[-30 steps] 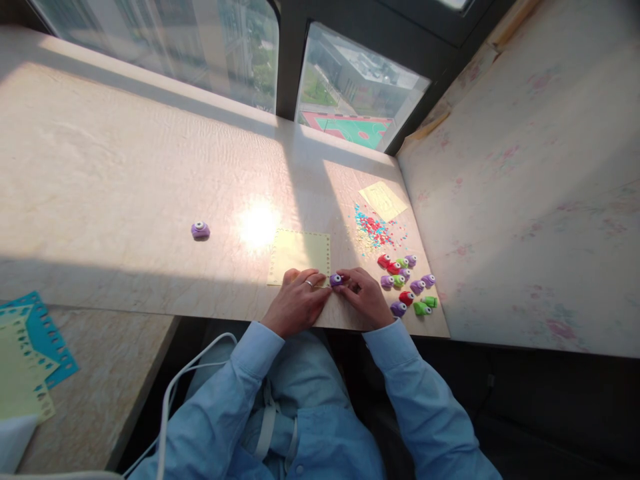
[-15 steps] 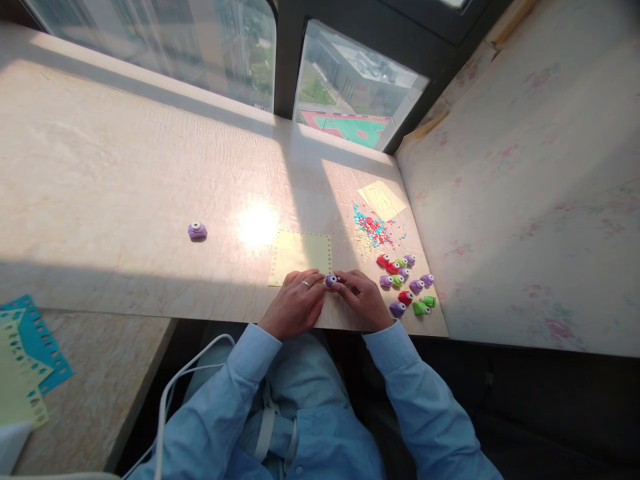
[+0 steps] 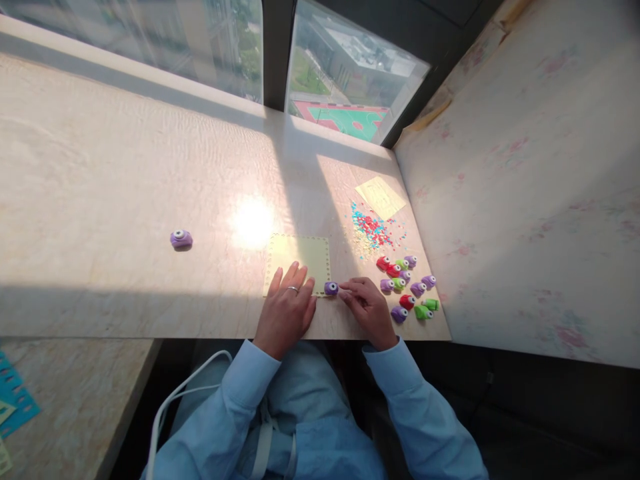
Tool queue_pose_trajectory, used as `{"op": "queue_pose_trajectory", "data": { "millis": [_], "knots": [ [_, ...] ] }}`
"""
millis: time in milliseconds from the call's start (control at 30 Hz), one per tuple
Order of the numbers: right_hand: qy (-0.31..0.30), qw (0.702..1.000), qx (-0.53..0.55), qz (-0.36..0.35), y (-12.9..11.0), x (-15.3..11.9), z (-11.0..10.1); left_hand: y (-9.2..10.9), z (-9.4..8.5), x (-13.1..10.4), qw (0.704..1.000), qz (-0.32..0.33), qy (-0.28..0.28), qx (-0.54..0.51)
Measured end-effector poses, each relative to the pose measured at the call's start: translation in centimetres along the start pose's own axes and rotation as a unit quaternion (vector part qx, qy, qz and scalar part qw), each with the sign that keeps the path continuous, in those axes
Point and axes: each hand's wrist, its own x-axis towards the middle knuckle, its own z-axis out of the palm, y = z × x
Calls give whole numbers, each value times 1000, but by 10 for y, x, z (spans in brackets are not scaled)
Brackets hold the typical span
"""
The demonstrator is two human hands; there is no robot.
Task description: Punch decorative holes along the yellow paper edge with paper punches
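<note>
A sheet of yellow paper [image 3: 295, 250] with small punched holes along its edges lies on the sunlit ledge. My left hand [image 3: 286, 310], a ring on one finger, rests flat on its lower part with the fingers stretched out. At the paper's lower right edge sits a small purple craft punch [image 3: 331, 288] with a round white button on top. My right hand [image 3: 369, 308] is just right of this punch, thumb and forefinger pointing at it and slightly apart; whether they touch it is hard to make out.
Several red, green and purple punches [image 3: 407, 302] cluster on the right by the wall. Behind them are scattered paper bits [image 3: 373, 230] and a yellow paper piece [image 3: 381, 197]. Another purple punch [image 3: 181, 239] stands far left. Blue punched paper [image 3: 17, 400] lies lower left; a white cable [image 3: 163, 407] hangs beside my lap.
Both hands held the purple punch at the paper's edge; now it rests there. My left hand has spread flat onto the paper, and my right fingers have drawn back slightly. The view has shifted.
</note>
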Motion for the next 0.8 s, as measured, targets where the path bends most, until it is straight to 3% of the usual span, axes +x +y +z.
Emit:
{"op": "queue_pose_trajectory", "data": {
  "millis": [133, 400, 533, 800],
  "knots": [
    [18, 1000, 16, 17, -1, -17, -1, 0, -1, -1, 1000, -4, 0, 6],
    [-29, 999, 17, 24, -8, -37, -5, 2, -4, 1, 1000, -27, -9, 6],
    [-51, 998, 17, 36, -12, -36, -11, 3, -4, 1, 999, -25, -19, -7],
    [-12, 993, 3, 116, -16, -14, -3, 3, -6, 2, 1000, -11, -21, -2]
  ]
}}
